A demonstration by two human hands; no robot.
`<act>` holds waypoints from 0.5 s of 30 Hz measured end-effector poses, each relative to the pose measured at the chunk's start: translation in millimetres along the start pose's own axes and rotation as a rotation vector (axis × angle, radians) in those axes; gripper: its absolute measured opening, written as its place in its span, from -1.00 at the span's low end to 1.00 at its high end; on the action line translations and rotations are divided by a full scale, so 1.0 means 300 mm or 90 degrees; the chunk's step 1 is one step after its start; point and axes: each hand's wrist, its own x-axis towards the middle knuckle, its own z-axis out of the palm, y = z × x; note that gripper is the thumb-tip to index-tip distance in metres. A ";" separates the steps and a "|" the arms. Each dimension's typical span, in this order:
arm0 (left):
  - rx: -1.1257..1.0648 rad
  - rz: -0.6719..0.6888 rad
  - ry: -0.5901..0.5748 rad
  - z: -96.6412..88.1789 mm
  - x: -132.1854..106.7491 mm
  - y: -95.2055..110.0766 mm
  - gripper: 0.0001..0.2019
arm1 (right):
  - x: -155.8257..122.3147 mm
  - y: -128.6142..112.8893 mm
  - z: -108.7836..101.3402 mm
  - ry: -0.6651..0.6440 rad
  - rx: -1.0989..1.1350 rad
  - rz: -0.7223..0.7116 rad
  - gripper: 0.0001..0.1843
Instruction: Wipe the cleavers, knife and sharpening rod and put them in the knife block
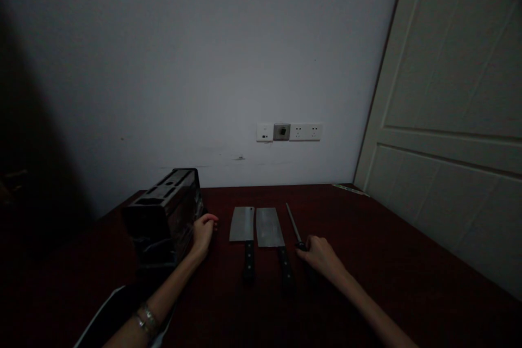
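Observation:
My right hand [320, 255] grips a honing steel [292, 221] around the top of its dark handle. The rod lies on the table, pointing away from me. My left hand [204, 231] rests on the tabletop with fingers curled in, close by the right side of a black knife block [175, 201]; nothing shows in it. Slots are visible in the block's top. Between my hands lie two cleavers side by side, a left cleaver [243, 225] and a right cleaver [269, 228]. Their blades point toward the wall, and their black riveted handles face me.
The dark red table [350, 228] reaches a pale wall [244, 65] with a row of switches and sockets [289, 132]. A panelled white door [444, 119] stands along the right side. A thin pale strip [349, 190] lies at the table's back right corner. The lighting is dim.

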 end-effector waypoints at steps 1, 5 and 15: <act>-0.001 -0.013 0.004 -0.002 0.003 -0.005 -0.84 | -0.003 -0.004 -0.002 -0.004 0.000 0.002 -0.84; -0.009 -0.047 0.012 -0.003 0.010 -0.024 -0.82 | -0.011 -0.013 -0.008 -0.016 -0.006 0.010 -0.85; 0.000 -0.046 -0.002 0.017 -0.002 -0.058 -0.82 | -0.018 -0.010 -0.010 -0.042 -0.045 0.000 -0.82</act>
